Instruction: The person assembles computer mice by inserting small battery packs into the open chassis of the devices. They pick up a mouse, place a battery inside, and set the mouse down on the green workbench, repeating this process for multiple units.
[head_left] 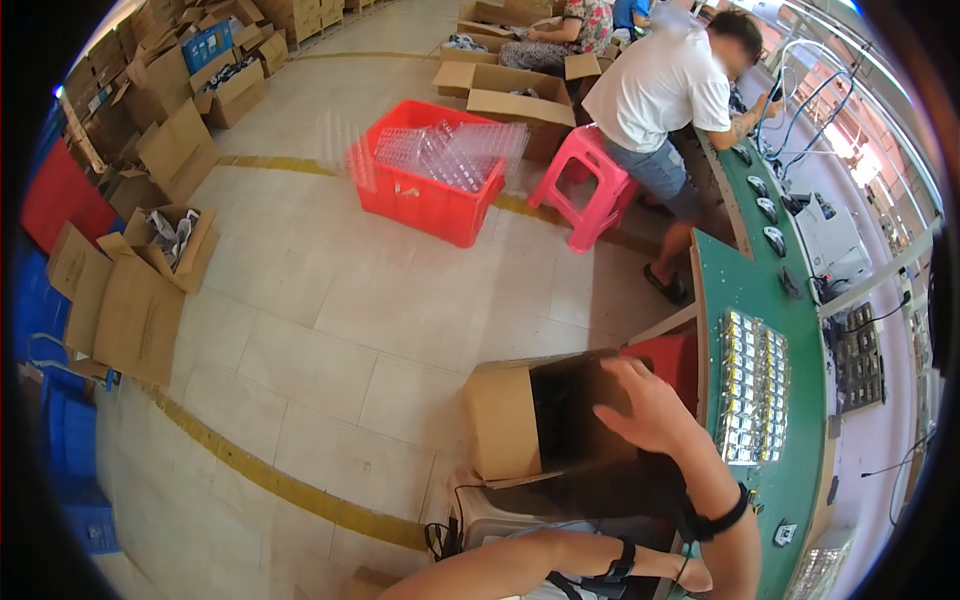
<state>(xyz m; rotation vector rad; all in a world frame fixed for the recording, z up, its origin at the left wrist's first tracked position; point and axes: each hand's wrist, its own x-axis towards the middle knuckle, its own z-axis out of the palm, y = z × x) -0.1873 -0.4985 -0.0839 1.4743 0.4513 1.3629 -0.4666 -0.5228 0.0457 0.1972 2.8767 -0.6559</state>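
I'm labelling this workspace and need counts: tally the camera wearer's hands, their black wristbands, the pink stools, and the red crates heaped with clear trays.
Hands: 2 (left hand, right hand)
Black wristbands: 2 (left wristband, right wristband)
Pink stool: 1
Red crate heaped with clear trays: 1
Total: 6

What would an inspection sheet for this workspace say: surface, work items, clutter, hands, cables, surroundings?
Surface: green workbench, bearing rows of small parts.
Work items: open cardboard box, dark inside, beside the workbench.
Clutter: red bin with clear plastic trays; open carton at left.
Hands: right hand open near the box, apparently empty; left hand low in view, grip unclear.
Cables: black cable near the box; blue cables by the far bench end.
Surroundings: co-worker leaning at the bench; pink stool.
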